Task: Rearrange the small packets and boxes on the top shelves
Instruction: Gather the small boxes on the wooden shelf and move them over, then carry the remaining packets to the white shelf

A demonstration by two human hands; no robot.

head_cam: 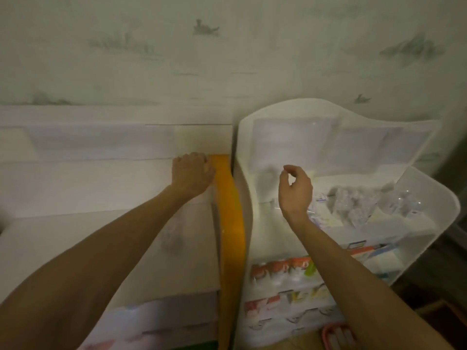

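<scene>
A white plastic shelf rack [427, 198] stands on the right. Its upper shelf holds a heap of small clear and white packets [361, 205]; a lower shelf holds boxes with orange and blue print [366, 251]. My right hand [295, 190] hovers in front of the rack's upper left part, fingers curled with thumb and forefinger near each other, nothing visible in it. My left hand [192, 175] rests with curled fingers on the top edge of the pale shelf unit [75, 188], beside its orange side panel [230, 223]. The picture is blurred.
Lower rack shelves carry rows of red and white packets [278, 271] and small yellow-marked boxes [303, 296]. A pink object [336, 334] lies at the bottom. A stained white wall [227, 59] rises behind both units. Dark floor shows at the right.
</scene>
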